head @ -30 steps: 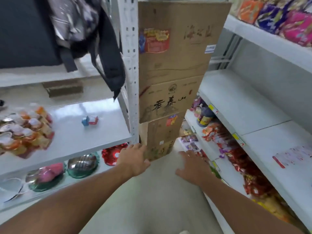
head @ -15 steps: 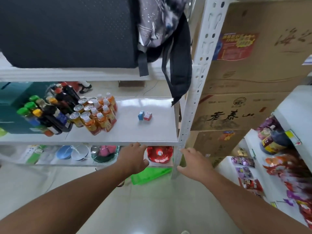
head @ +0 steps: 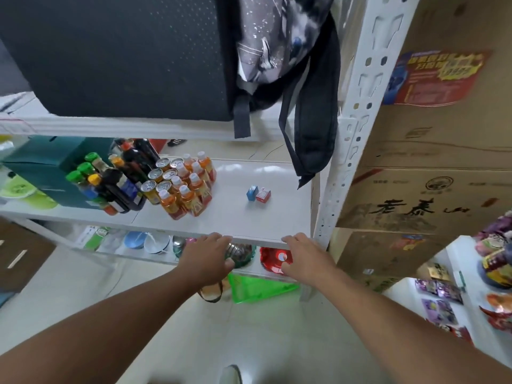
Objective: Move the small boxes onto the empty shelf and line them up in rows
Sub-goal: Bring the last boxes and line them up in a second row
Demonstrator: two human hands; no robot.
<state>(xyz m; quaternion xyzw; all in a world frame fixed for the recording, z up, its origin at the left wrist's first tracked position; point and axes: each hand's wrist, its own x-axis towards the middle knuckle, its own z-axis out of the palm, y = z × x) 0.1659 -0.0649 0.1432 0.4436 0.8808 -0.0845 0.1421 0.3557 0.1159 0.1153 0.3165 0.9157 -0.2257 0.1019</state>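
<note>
Two boxes (head: pixel 258 194) now dead ahead after the turn; left hand (head: pixel 206 259), right hand (head: pixel 303 259) reach in, fingers loose, empty.

2 small boxes (head: pixel 258 194), 2 hands (head: pixel 206 259)

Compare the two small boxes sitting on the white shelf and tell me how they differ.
The blue box is blue with a white top face; the red box is red with a pale top panel. The blue box stands to the left, nearer the orange drink bottles; the red box sits to the right, nearer the white shelf post. Both are small and close in size, side by side on the white shelf, and neither hand touches them.
</note>
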